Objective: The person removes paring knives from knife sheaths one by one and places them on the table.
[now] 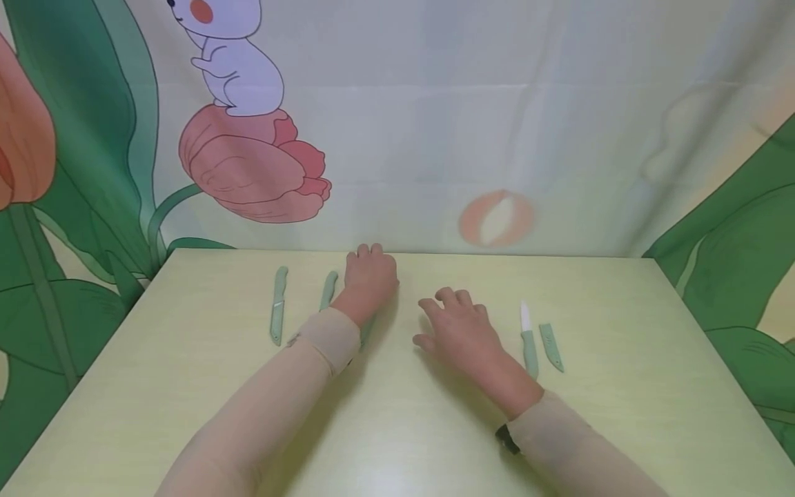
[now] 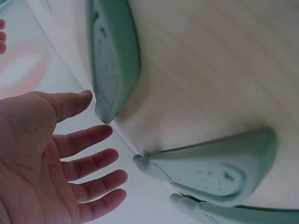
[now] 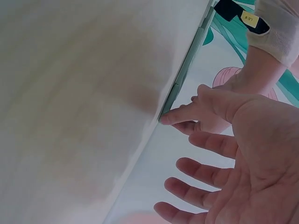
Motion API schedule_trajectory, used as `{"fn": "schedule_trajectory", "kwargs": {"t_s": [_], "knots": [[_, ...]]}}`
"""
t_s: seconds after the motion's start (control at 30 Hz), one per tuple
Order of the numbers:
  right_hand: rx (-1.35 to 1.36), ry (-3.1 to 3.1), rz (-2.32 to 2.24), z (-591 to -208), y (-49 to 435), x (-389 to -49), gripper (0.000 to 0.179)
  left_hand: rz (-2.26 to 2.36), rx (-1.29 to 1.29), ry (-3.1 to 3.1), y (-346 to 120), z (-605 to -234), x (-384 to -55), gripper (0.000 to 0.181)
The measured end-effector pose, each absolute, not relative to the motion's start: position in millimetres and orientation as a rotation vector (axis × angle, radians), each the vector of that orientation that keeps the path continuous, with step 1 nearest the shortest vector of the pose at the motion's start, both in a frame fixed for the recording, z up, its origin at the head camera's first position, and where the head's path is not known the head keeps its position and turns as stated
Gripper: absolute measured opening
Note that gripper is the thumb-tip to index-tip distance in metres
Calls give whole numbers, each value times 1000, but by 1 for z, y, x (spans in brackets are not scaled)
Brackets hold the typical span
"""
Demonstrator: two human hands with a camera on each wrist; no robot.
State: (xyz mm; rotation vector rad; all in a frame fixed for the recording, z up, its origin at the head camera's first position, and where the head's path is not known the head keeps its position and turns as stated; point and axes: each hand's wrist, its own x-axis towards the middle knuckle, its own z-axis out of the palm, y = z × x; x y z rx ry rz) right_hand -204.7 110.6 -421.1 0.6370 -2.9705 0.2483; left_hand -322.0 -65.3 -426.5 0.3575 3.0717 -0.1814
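My left hand [image 1: 371,276] reaches over the back of the table, fingers spread and loosely bent. Under its wrist lies a green sheathed knife [image 1: 367,335], partly hidden. In the left wrist view the thumb and forefinger stand on either side of that knife's far end [image 2: 114,60]. Two more sheathed knives lie to the left, one upright in view [image 1: 279,307], the other [image 1: 329,288] half covered by the forearm. My right hand [image 1: 462,331] hovers over the table with relaxed, parted fingers, holding nothing. To its right are an unsheathed knife [image 1: 530,353] with a white blade and its green sheath [image 1: 551,347].
A pale wooden table [image 1: 397,442] carries everything. Behind its back edge hangs a printed curtain [image 1: 397,138] with flowers and a white animal. A dark strap [image 1: 507,439] sits at the right sleeve.
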Motion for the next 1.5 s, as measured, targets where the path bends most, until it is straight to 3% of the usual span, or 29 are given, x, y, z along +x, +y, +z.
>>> {"fn": "schedule_trajectory", "kwargs": {"t_s": [0.3, 0.87, 1.17, 1.5], "knots": [[627, -2979, 223, -424, 105, -206, 55, -210, 337, 3075, -63, -432, -327, 28], [570, -3124, 127, -424, 84, -212, 49, -250, 158, 3044, -56, -433, -326, 35], [555, -3182, 133, -429, 69, -215, 57, -237, 67, 2999, -50, -432, -325, 41], [579, -3179, 137, -428, 63, -215, 32, -245, 28, 2964, -46, -434, -327, 42]]}}
